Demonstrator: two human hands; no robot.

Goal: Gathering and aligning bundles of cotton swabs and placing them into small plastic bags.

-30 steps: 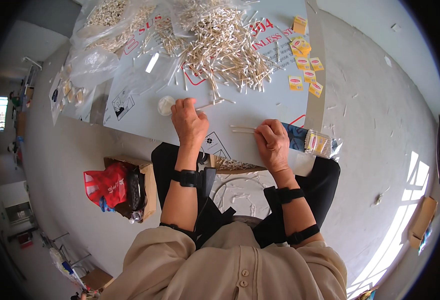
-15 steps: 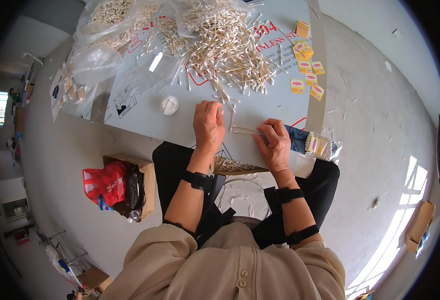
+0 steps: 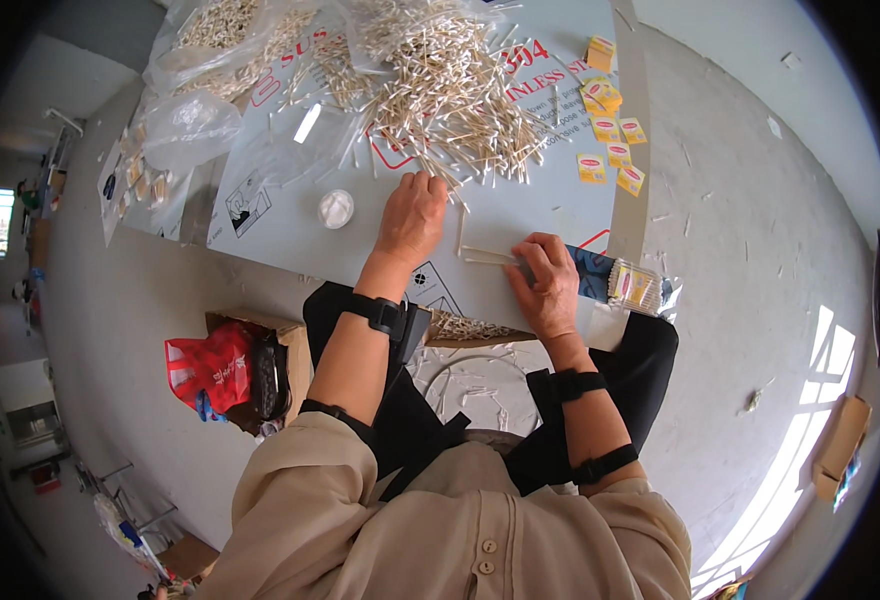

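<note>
1. The surface (image 3: 290,235) is a pale blue-grey sheet with red and black print, running from near the person's lap to the far side.
2. A large loose pile of cotton swabs (image 3: 460,110) covers its far middle; clear plastic bags (image 3: 192,132) lie at the far left, some with more swabs inside.
3. A small round whitish container (image 3: 336,209) sits left of the left hand (image 3: 413,222), apart from it.
4. Yellow cards (image 3: 605,128) lie along the right edge, and a clear packet of swabs (image 3: 635,288) with a yellow label is at the near right.
5. Around the surface is a grey floor (image 3: 720,350), with a sunlit patch (image 3: 810,420) on the right and a cardboard box (image 3: 301,365) holding a red bag (image 3: 210,370) on the left.
6. The left hand's fingers are bent and close together at the near edge of the pile; their tips are hidden, so whether they grip a swab cannot be told.
7. The right hand (image 3: 548,280) rests near the packet, fingers curled, with the thumb slightly apart. Two swabs (image 3: 487,251) point left from its fingertips; whether they are pinched or merely touched is unclear.
</note>
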